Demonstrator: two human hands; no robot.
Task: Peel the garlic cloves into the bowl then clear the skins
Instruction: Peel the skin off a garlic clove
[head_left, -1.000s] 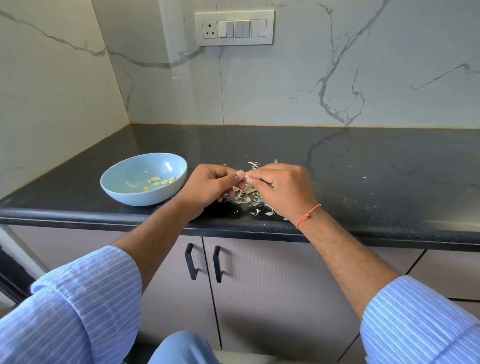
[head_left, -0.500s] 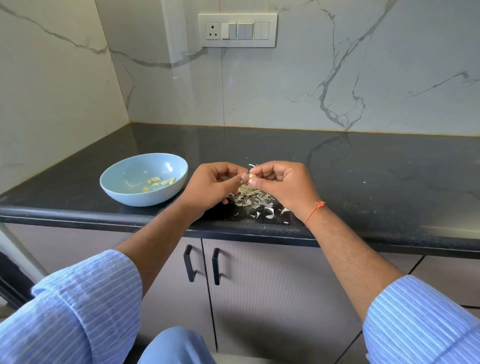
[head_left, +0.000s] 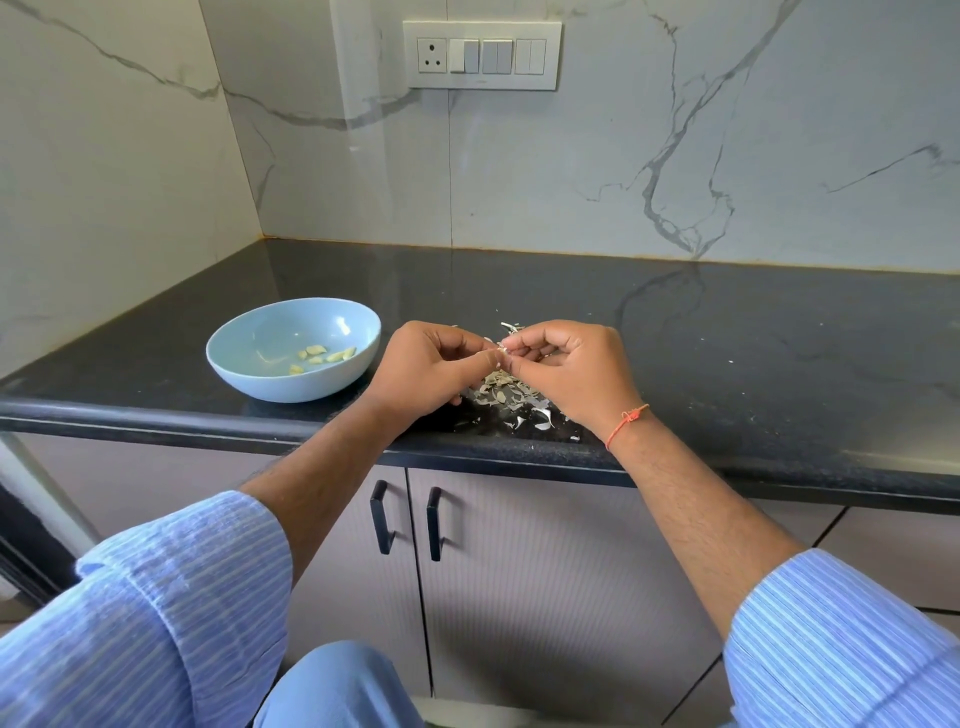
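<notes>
Both hands meet above the front edge of the glossy black stone table, the left hand (head_left: 423, 366) and right hand (head_left: 574, 366) each pinching one small pale garlic clove (head_left: 502, 351) between curled fingers. Loose papery skins (head_left: 506, 395) lie heaped directly beneath. The step probably goes best stripping skin over that heap, then dropping the clove into the pale blue ceramic bowl (head_left: 294, 349) near the front-left, beside the peeled cloves (head_left: 324, 354).

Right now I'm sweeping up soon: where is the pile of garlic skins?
The garlic skins lie on the black counter near its front edge, right of the blue bowl, under both hands.
</notes>
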